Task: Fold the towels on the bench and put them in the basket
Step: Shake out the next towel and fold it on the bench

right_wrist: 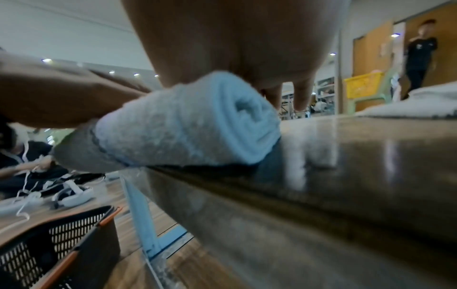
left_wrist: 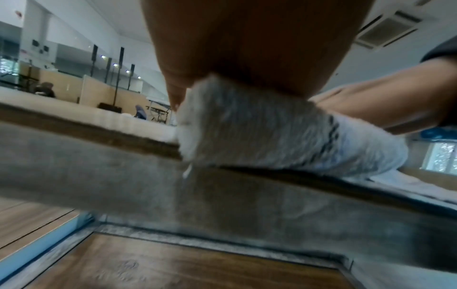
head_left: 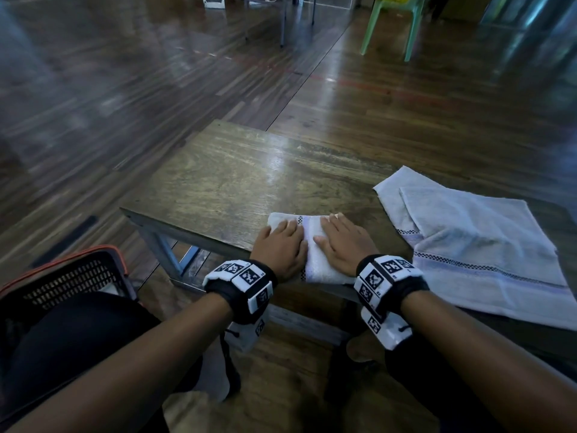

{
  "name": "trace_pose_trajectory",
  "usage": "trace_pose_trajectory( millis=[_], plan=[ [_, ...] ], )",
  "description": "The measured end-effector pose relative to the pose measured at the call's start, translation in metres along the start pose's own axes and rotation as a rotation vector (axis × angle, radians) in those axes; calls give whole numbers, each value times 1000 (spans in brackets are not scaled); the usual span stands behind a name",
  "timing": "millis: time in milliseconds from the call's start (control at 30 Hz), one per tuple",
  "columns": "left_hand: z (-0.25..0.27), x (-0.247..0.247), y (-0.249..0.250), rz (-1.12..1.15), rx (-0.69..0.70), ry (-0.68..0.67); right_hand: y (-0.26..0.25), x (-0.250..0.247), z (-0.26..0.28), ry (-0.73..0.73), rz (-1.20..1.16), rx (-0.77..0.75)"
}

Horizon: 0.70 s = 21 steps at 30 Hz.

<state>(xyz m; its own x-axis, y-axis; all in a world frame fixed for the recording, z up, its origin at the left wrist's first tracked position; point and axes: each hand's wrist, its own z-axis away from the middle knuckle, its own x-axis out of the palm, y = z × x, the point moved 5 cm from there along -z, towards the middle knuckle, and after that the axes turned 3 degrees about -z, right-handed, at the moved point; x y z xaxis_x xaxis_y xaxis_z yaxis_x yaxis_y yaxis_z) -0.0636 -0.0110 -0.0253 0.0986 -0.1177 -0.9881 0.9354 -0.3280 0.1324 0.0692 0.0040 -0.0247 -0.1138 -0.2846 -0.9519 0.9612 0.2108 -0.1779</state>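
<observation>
A small folded white towel (head_left: 312, 248) lies at the near edge of the wooden bench (head_left: 218, 182). My left hand (head_left: 281, 248) lies flat on its left part and my right hand (head_left: 342, 242) flat on its right part, fingers straight, both pressing down. The wrist views show the towel as a thick bundle (left_wrist: 272, 133) (right_wrist: 188, 125) under each palm. A second white towel (head_left: 484, 245) lies loosely spread on the bench to the right. The black mesh basket (head_left: 71, 276) with an orange rim stands on the floor at lower left, beside my knee.
A green plastic chair (head_left: 393, 23) stands far back on the wooden floor. In the right wrist view a person (right_wrist: 420, 54) stands by a door, a white headset (right_wrist: 71, 195) lies on the floor, and the bench's metal leg (right_wrist: 141, 215) is beside the basket (right_wrist: 61, 244).
</observation>
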Motion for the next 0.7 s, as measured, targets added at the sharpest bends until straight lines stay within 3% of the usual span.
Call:
trace_pose_trajectory(
  millis=[233, 433, 700],
  plan=[
    [-13, 24, -10, 45, -51, -50, -6, 23, -5, 49, -164, 155],
    [-26, 27, -20, 96, -72, -18, -3, 25, -12, 106, -125, 148],
    [-32, 25, -55, 167, -205, -28, 22, 23, -19, 110, -85, 178]
  ],
)
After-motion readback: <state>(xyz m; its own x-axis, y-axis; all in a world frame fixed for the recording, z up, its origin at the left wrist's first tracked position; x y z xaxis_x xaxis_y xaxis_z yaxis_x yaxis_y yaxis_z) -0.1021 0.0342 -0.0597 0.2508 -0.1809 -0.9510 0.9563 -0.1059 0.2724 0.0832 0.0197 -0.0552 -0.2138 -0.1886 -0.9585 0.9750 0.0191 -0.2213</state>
